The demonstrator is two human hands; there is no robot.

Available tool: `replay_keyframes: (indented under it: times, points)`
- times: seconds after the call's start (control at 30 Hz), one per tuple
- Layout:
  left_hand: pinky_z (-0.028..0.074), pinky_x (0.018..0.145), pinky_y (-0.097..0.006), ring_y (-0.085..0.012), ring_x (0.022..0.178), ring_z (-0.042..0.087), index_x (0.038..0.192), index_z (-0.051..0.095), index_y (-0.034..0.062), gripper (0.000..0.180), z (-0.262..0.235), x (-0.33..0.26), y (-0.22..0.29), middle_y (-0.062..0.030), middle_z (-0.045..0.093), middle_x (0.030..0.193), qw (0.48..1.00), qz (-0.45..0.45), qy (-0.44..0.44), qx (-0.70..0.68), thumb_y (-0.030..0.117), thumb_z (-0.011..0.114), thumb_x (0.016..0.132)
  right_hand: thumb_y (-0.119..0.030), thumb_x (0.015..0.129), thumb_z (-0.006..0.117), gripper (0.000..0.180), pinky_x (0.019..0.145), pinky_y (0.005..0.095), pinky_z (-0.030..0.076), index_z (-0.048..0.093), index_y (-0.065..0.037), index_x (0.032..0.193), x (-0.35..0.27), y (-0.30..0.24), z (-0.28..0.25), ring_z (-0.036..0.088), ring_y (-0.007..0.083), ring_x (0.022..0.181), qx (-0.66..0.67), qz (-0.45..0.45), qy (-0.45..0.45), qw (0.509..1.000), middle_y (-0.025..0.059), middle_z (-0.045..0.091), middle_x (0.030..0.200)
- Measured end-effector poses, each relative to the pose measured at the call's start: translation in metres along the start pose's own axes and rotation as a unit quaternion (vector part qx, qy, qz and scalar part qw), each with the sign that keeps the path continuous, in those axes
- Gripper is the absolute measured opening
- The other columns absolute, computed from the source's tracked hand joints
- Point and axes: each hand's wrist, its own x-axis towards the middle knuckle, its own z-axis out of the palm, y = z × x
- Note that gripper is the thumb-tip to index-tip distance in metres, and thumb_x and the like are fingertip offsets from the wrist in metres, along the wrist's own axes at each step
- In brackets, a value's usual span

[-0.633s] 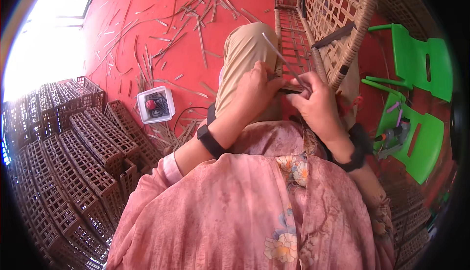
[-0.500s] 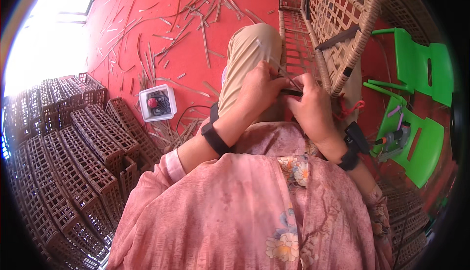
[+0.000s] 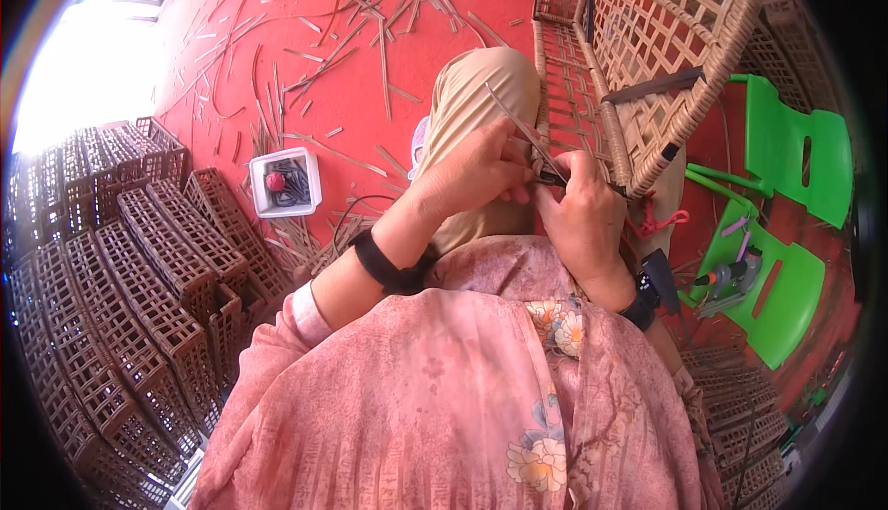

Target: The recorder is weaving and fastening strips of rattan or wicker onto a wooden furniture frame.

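Over my lap my left hand (image 3: 486, 172) and my right hand (image 3: 587, 219) almost meet, both with curled fingers. A short dark strip (image 3: 552, 178) is pinched between their fingertips. Past it runs a thin, pale, pointed strip (image 3: 514, 120), slanting from my right fingers up over the tan trouser knee; its exact kind I cannot make out. Just right of and beyond my hands leans an open-weave rattan basket (image 3: 661, 34) with a wrapped rim and a dark strip (image 3: 652, 86) across its side. My fingers partly hide where the strips meet.
A white tub (image 3: 305, 188) with dark pieces and a red ball stands on the red floor among scattered strips (image 3: 384, 66). Stacked woven baskets (image 3: 120, 297) fill the left. At right are green chairs (image 3: 795, 297), one bearing a power tool (image 3: 731, 277), and a red cord (image 3: 661, 221).
The pale strip now shows at length, slanting across the knee above my hands. My left fingers have curled tighter near the dark strip. The whole view has shifted slightly.
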Motion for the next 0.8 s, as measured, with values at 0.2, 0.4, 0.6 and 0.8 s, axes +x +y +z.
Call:
replay_keyframes:
  times: [0.2, 0.4, 0.6, 0.8]
  points:
    - [0.052, 0.062, -0.024, -0.0115, 0.072, 0.066, 0.126, 0.050, 0.0023, 0.037, 0.002, -0.003, -0.008, -0.0051, 0.066, 0.091, 1.000, 0.016, 0.003, -0.018, 0.001, 0.061, 0.091, -0.013, 0.075, 0.078, 0.041, 0.064, 0.0437, 0.053, 0.049, -0.007, 0.104, 0.002, -0.001, -0.005, 0.067, 0.0345, 0.080, 0.008, -0.016, -0.023, 1.000, 0.0137, 0.061, 0.093]
    - [0.053, 0.062, -0.025, -0.0120, 0.071, 0.066, 0.118, 0.052, 0.0022, 0.028, 0.004, -0.002, -0.008, -0.0063, 0.066, 0.092, 0.999, 0.041, -0.001, 0.023, 0.002, 0.061, 0.092, -0.012, 0.075, 0.078, 0.043, 0.065, 0.0435, 0.053, 0.048, -0.008, 0.106, 0.001, -0.003, -0.004, 0.066, 0.0344, 0.082, -0.049, -0.005, -0.047, 0.998, 0.0137, 0.060, 0.095]
    - [0.054, 0.060, -0.030, -0.0156, 0.067, 0.068, 0.101, 0.057, -0.0060, 0.015, 0.008, -0.006, -0.002, -0.0113, 0.068, 0.081, 0.998, 0.056, 0.029, 0.029, 0.003, 0.061, 0.089, -0.015, 0.075, 0.077, 0.042, 0.062, 0.0426, 0.053, 0.048, -0.008, 0.105, 0.000, 0.001, 0.002, 0.066, 0.0338, 0.078, -0.062, -0.018, -0.036, 0.997, 0.0132, 0.059, 0.090]
    - [0.054, 0.060, -0.031, -0.0177, 0.065, 0.068, 0.096, 0.062, -0.0059, 0.014, 0.012, -0.005, -0.008, -0.0134, 0.070, 0.079, 0.994, 0.080, 0.051, 0.053, 0.007, 0.064, 0.089, -0.015, 0.075, 0.075, 0.038, 0.062, 0.0424, 0.053, 0.049, -0.008, 0.103, 0.001, 0.003, 0.002, 0.066, 0.0332, 0.077, -0.065, -0.037, -0.023, 0.997, 0.0125, 0.060, 0.088]
